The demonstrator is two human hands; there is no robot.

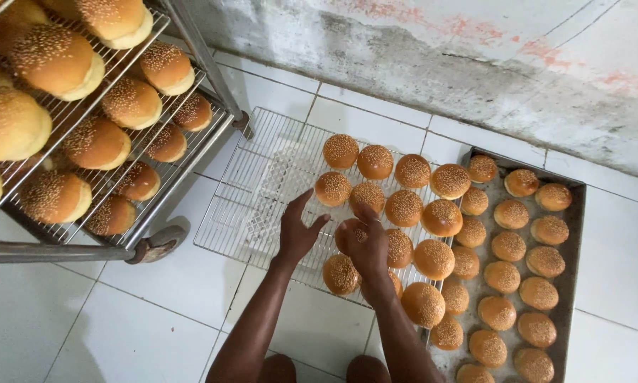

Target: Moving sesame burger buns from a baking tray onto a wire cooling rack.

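My right grip pinches a sesame bun mid-frame over the wire rack; left grip spread, empty.

The buns I see are golden brown, speckled with pale sesame seeds. The wire rack under them is silvery grey, a fine grid pattern. The baking tray looks dark grey, perhaps dusted pale. The floor tiles are white; the wall is grey with faded red patches.
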